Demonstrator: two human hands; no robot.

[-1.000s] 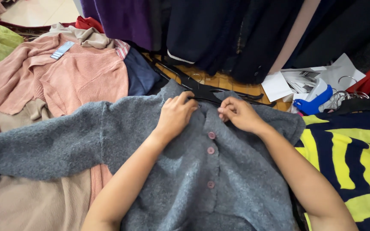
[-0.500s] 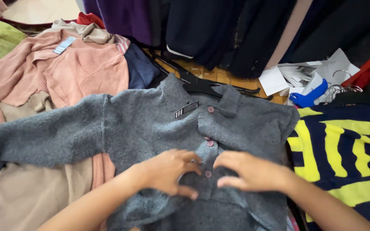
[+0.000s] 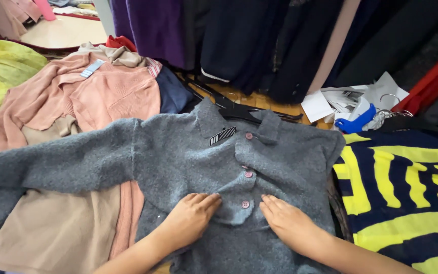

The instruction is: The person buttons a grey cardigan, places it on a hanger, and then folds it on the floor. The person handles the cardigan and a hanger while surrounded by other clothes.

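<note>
a grey woolly cardigan point(image 3: 178, 152) lies spread face up over a heap of clothes, collar toward the hanging garments at the far side, one sleeve stretched out to the left across a pink cardigan point(image 3: 102, 94) and a beige garment point(image 3: 51, 228). it looks soft and thick, fairly light, limp rather than stiff — likely to bunch and drag on the clothes beneath if pulled by one edge. the firmer places to take it would be the shoulders, the collar or the buttoned front strip, where the knit is doubled.

the left hand point(image 3: 191, 218) lies palm down on the front, just left of the lowest pink button point(image 3: 246, 204), fingers together and nearly straight, pressing flat and gripping nothing. the right hand point(image 3: 287, 223) mirrors it just right of the button row, also flat and spread on the wool, holding nothing. both forearms come in from the bottom edge, angling toward each other.

a black hanger point(image 3: 239, 112) lies just beyond the collar — a navy and yellow striped garment point(image 3: 401, 187) sits to the right.
</note>
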